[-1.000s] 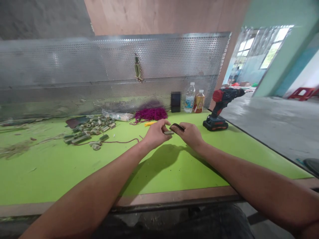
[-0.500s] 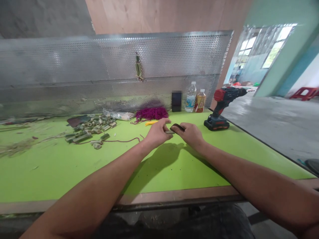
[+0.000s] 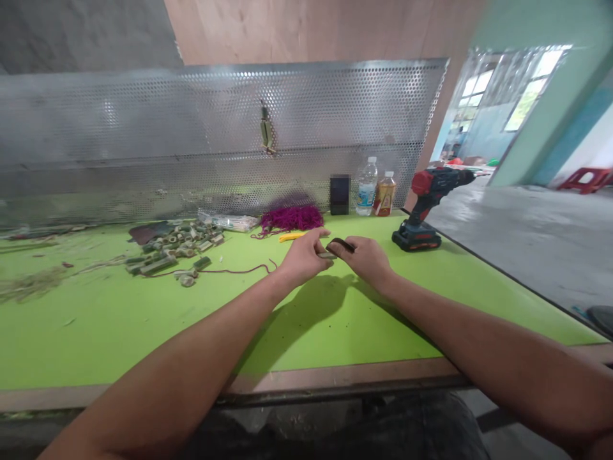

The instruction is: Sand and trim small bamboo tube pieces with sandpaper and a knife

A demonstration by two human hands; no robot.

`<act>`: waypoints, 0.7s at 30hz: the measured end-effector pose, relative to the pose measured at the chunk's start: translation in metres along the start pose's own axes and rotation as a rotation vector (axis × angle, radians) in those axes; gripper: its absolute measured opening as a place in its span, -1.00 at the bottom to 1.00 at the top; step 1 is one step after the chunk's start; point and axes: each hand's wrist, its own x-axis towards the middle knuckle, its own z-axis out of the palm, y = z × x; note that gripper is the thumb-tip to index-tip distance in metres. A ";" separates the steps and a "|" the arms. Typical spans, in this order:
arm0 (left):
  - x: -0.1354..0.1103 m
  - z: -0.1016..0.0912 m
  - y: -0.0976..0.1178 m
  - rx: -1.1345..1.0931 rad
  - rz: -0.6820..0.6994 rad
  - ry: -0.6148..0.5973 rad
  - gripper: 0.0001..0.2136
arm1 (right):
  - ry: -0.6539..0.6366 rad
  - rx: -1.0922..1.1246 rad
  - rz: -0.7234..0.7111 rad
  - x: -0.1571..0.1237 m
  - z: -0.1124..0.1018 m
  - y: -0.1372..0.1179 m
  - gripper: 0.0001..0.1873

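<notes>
Over the green tabletop, my left hand (image 3: 302,255) pinches a short piece of bamboo (image 3: 327,255), its end pointing to the right. My right hand (image 3: 368,260) is closed on a dark, thin, bent strip that looks like folded sandpaper (image 3: 343,243), thumb pressed along it. The strip meets or nearly meets the bamboo; their exact contact is partly hidden by my fingers. Behind my left hand lies a yellow-handled tool (image 3: 290,237), partly covered by that hand. A dark red cord (image 3: 234,271) runs along the table to the left of my left wrist.
Cut bamboo pieces (image 3: 179,246) lie heaped on the left, by a dark brown sheet (image 3: 149,232). Purple string (image 3: 292,218), a water bottle (image 3: 366,186), a tea-coloured drink bottle (image 3: 385,195) and a black rectangular object (image 3: 340,195) line the back. A cordless drill (image 3: 421,207) stands right.
Both hands stay almost in place. The bamboo piece and dark strip shift only very slightly between my fingers.
</notes>
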 end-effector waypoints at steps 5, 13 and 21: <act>0.001 -0.003 -0.002 0.017 0.008 0.016 -0.41 | -0.010 -0.006 -0.007 -0.001 0.000 -0.002 -0.39; 0.001 -0.002 -0.002 0.004 0.000 0.045 -0.41 | -0.026 -0.014 -0.020 -0.001 0.000 -0.003 -0.41; 0.000 -0.002 0.002 -0.015 -0.022 0.019 -0.39 | -0.019 -0.023 -0.026 0.000 -0.001 -0.002 -0.41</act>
